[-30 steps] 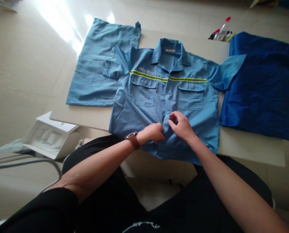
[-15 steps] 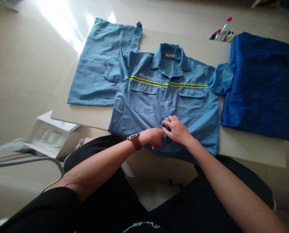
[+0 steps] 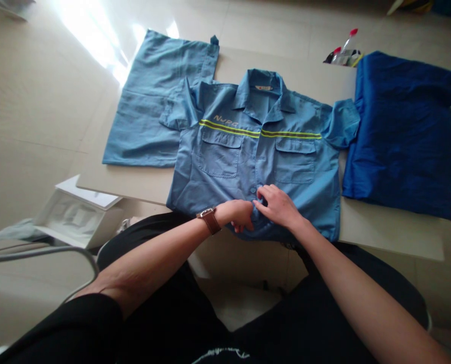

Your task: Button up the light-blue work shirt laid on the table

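Observation:
A light blue short-sleeved work shirt (image 3: 219, 159) lies face up and spread out on a pale board (image 3: 384, 230), with yellow reflective stripes across the chest and lettering above one pocket. Both hands are at its lower front edge. My left hand (image 3: 240, 215), with a brown-strapped watch (image 3: 209, 220) on the wrist, has its fingers curled into the cloth. My right hand (image 3: 277, 206) pinches the button strip just beside it. The lowest buttons are hidden under my hands.
A folded light blue garment (image 3: 149, 108) lies under the shirt's left side. A dark blue garment (image 3: 403, 139) lies to the right. A packet with red-capped items (image 3: 344, 54) is at the back. A white box (image 3: 77, 215) and a metal chair arm (image 3: 39, 255) are at lower left.
My hands have slid down the button strip and drawn the shirt towards me, so the collar sits lower. The shirt's right sleeve now lies shorter and no longer stretches across the dark blue garment.

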### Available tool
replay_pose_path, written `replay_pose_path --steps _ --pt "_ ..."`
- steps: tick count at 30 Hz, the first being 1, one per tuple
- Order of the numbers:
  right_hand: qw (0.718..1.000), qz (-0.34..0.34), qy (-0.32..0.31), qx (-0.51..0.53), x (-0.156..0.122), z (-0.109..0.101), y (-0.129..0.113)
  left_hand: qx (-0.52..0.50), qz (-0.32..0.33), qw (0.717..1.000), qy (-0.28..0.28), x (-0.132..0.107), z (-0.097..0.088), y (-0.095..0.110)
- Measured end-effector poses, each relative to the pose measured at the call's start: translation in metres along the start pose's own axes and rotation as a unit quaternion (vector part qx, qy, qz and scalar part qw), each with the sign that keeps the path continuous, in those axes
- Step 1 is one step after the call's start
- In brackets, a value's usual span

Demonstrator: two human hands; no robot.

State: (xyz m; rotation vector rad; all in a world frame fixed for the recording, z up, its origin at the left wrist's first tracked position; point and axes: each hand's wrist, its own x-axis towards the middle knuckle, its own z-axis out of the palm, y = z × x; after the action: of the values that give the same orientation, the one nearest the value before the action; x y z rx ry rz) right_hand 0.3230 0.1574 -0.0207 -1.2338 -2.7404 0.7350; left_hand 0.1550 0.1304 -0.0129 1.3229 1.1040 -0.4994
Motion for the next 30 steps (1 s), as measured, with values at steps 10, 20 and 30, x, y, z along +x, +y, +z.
replay_pose_path --steps 10,20,30 --pt "0.997 0.066 0.043 0.027 0.001 0.007 -0.006 0.037 0.027 0.957 0.287 -0.034 -0.04 -0.016" --pt "0.978 0.16 0.09 0.099 0.005 0.013 -0.005 0.101 0.059 0.91 0.399 -0.011 -0.028 -0.018" --pt "0.941 0.164 0.143 0.257 0.007 0.013 -0.004 0.107 0.062 0.905 0.408 -0.006 -0.025 -0.013"
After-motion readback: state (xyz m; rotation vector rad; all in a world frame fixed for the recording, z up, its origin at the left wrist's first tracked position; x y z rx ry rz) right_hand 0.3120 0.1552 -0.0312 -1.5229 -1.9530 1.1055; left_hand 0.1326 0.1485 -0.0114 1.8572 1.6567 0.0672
